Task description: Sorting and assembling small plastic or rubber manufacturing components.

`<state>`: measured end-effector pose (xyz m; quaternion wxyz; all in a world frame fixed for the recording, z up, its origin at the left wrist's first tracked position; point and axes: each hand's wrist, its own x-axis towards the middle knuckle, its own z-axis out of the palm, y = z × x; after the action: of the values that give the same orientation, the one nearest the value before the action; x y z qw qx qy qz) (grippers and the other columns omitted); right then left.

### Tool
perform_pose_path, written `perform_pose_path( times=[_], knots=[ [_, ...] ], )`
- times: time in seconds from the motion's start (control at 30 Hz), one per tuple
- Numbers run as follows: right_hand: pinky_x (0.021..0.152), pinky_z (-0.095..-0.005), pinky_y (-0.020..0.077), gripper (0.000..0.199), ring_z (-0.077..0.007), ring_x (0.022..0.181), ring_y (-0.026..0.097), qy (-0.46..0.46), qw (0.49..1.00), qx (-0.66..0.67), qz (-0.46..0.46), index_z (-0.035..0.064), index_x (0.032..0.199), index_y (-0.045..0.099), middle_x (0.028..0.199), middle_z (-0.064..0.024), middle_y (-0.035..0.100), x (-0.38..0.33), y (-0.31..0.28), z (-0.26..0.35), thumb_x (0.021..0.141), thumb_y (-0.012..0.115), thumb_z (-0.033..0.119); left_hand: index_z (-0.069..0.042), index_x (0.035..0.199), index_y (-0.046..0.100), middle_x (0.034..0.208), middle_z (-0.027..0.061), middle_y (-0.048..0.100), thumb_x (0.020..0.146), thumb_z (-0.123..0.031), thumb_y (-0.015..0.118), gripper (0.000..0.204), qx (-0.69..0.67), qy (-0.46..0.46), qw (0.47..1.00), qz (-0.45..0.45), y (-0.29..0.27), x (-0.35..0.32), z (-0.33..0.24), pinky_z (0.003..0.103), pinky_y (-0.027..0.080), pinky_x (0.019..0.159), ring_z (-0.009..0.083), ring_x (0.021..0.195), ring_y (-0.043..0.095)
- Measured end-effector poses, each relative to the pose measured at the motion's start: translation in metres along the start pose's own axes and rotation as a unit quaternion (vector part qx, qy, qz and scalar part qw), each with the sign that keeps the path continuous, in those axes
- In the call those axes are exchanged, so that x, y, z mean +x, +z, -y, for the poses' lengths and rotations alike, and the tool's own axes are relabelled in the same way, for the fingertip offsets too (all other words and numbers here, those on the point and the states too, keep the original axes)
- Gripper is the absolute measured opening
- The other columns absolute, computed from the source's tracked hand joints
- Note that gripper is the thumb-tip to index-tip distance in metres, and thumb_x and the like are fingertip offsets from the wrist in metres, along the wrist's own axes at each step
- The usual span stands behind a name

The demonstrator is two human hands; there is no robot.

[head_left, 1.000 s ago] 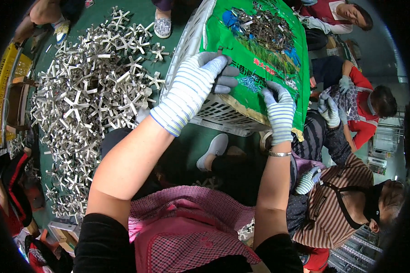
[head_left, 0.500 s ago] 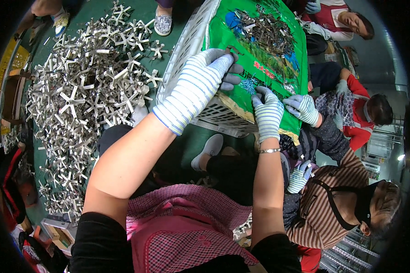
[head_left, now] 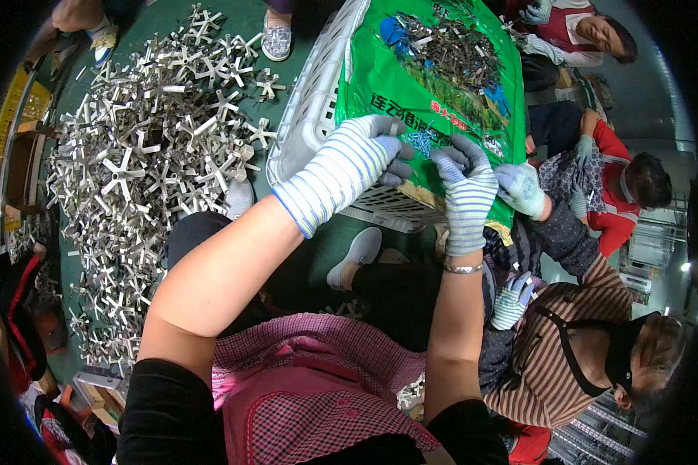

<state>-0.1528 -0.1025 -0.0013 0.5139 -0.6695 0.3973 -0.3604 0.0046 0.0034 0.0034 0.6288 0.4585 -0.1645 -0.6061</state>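
A green printed plastic sack (head_left: 402, 76) lies over an upturned-looking white plastic crate (head_left: 306, 101). At the sack's near left edge is my left hand (head_left: 349, 159), in a striped, grey-fingered glove. Its fingers are curled together, and whatever they hold is hidden. My right hand (head_left: 468, 190), gloved alike, hovers over the sack's near edge with thumb and fingers bent together; anything between them is too small to make out. Between both hands lies a little cluster of blue pieces (head_left: 420, 142). Farther back sits a heap of small dark strips (head_left: 461, 54).
A large pile of whitish star-shaped metal parts (head_left: 120, 174) covers the floor at left. A co-worker's gloved hand (head_left: 521, 188) is just right of mine, with that person's striped sleeve (head_left: 558, 341) below. Other people sit farther right. A shoe (head_left: 357, 256) stands beneath the crate.
My left hand has moved down and slightly right, uncovering print on the sack; the dark strip at its fingertips no longer shows. My right hand has shifted slightly right and down.
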Motion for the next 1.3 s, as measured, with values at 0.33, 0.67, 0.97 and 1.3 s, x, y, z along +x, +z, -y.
perform_pose_path(
  times=[0.33, 0.67, 0.97, 1.3],
  knots=[
    [0.070, -0.0234, 0.0526, 0.040, -0.0116, 0.077, 0.062, -0.036, 0.995, 0.097, -0.010, -0.0023, 0.109, 0.057, 0.087, -0.0080, 0.065, -0.010, 0.038, 0.013, 0.074, 0.074, 0.000, 0.001, 0.120, 0.052, 0.096, 0.0088, 0.063, 0.092, -0.007, 0.049, 0.030, 0.089, 0.011, 0.995, 0.047, 0.009, 0.006, 0.015, 0.026, 0.055, 0.062, 0.0162, 0.076, 0.066],
    [0.075, -0.0238, 0.0515, 0.040, -0.0104, 0.081, 0.060, -0.041, 0.992, 0.119, -0.024, -0.0040, 0.111, 0.055, 0.090, -0.0067, 0.064, -0.012, 0.035, 0.017, 0.075, 0.072, -0.004, 0.001, 0.119, 0.052, 0.093, 0.0033, 0.062, 0.092, -0.007, 0.048, 0.029, 0.292, 0.145, 0.945, 0.033, 0.010, 0.009, 0.024, 0.021, 0.050, 0.062, 0.0065, 0.071, 0.059],
    [0.075, -0.0240, 0.0513, 0.040, -0.0104, 0.081, 0.059, -0.049, 0.988, 0.148, -0.007, -0.0025, 0.112, 0.055, 0.090, -0.0059, 0.063, -0.015, 0.034, 0.015, 0.075, 0.071, -0.004, 0.002, 0.120, 0.051, 0.093, 0.0037, 0.062, 0.092, -0.008, 0.047, 0.030, 0.240, 0.120, 0.962, 0.050, 0.016, -0.005, 0.013, 0.022, 0.049, 0.066, 0.0061, 0.074, 0.057],
    [0.069, -0.0227, 0.0523, 0.031, -0.0107, 0.078, 0.062, -0.030, 0.994, 0.102, -0.019, -0.0023, 0.105, 0.058, 0.087, -0.0077, 0.066, -0.012, 0.033, 0.012, 0.077, 0.072, 0.002, 0.003, 0.118, 0.053, 0.093, 0.0041, 0.062, 0.092, -0.009, 0.048, 0.029, 0.288, 0.174, 0.940, 0.062, 0.012, 0.001, 0.025, 0.022, 0.050, 0.068, 0.0069, 0.077, 0.059]
  ],
)
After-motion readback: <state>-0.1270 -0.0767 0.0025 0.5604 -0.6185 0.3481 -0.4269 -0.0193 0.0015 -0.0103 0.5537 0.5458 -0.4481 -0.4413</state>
